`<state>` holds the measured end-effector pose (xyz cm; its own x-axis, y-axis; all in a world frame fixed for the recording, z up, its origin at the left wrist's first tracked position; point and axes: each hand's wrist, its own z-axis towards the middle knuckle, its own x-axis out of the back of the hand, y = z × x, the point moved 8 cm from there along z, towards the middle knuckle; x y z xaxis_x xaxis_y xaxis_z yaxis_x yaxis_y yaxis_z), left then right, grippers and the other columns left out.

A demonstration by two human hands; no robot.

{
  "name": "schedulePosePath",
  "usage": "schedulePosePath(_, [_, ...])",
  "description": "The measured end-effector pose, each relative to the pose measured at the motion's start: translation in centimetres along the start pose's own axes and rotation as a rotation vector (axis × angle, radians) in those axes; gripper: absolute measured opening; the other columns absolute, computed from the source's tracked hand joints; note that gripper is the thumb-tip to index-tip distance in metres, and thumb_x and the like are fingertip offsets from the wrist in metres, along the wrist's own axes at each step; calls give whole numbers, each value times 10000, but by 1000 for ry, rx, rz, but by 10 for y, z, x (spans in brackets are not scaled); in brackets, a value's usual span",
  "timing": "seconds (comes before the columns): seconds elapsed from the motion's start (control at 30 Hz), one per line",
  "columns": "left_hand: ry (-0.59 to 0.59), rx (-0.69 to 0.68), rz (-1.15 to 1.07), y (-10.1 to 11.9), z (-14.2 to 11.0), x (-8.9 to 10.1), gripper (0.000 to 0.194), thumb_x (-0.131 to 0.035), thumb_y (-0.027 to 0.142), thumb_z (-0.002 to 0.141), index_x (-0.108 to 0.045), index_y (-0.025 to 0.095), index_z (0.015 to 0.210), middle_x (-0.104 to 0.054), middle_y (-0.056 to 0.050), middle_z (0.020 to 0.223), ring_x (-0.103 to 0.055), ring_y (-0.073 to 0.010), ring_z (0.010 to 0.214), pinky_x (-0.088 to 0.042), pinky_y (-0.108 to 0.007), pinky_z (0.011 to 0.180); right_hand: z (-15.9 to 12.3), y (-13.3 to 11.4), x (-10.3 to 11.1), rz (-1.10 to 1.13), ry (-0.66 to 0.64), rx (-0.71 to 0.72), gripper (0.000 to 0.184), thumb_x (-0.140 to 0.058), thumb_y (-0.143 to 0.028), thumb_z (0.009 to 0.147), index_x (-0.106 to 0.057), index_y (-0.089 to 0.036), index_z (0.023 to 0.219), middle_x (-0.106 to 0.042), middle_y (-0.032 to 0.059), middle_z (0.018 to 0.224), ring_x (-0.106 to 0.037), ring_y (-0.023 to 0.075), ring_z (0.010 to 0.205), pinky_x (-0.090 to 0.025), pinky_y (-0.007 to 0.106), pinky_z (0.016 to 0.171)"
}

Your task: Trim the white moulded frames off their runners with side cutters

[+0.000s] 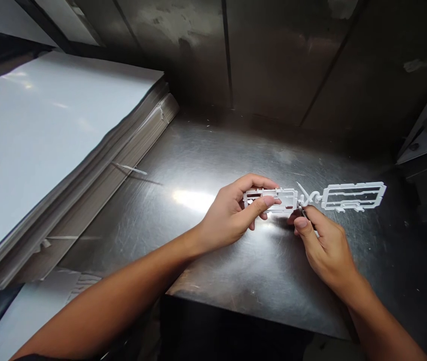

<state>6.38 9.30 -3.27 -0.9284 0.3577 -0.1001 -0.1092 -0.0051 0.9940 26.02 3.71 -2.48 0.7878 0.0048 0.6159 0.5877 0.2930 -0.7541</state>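
Note:
My left hand (232, 213) is closed around a white plastic frame (289, 196), its thumb lying across the front and the fingers behind. A curled white sprue (314, 196) with a thin spike joins this piece to a second white frame (352, 186), which sticks out to the right in the air. Just below the sprue, my right hand (324, 245) grips a small metal tool (302, 210). Its tip touches or nearly touches the joint at the left frame's right end. Most of the tool is hidden in the fingers, so its exact kind does not show.
Beneath my hands is a scratched metal table (213, 271), its front edge close to me. A thick stack of white sheets (70, 115) fills the left side, with a loose strap end (132, 169) jutting from it. Dark metal panels (273, 60) stand at the back.

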Motion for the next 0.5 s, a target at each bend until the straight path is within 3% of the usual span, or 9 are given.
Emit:
schedulePosePath(0.3, [-11, -21, -25, 1, 1, -2, 315, -812, 428, 1084, -752, 190, 1282, -776, -76, 1164, -764, -182, 814, -577, -195, 535, 2, -9, 2, -134, 28, 96, 517, -457, -587, 1303, -609, -230, 962, -626, -10, 817, -583, 195, 635, -399, 305, 614])
schedulePosePath(0.43, [17, -119, 188, 18, 4, 9, 248, -840, 414, 1049, -793, 184, 1128, -784, -59, 1108, -747, -209, 993, -568, -221, 765, 1, -14, -5, -213, -18, 124, 519, -415, -592, 1311, -573, -234, 970, -634, -7, 814, -589, 195, 610, -388, 318, 591])
schedulePosePath(0.5, [4, -161, 335, 26, 4, 13, 290, -799, 476, 1081, -806, 198, 1163, -785, -55, 1098, -730, -211, 980, -533, -239, 788, -2, -17, -16, -266, -70, 159, 536, -376, -601, 1315, -576, -226, 990, -644, -1, 821, -617, 201, 623, -394, 331, 597])
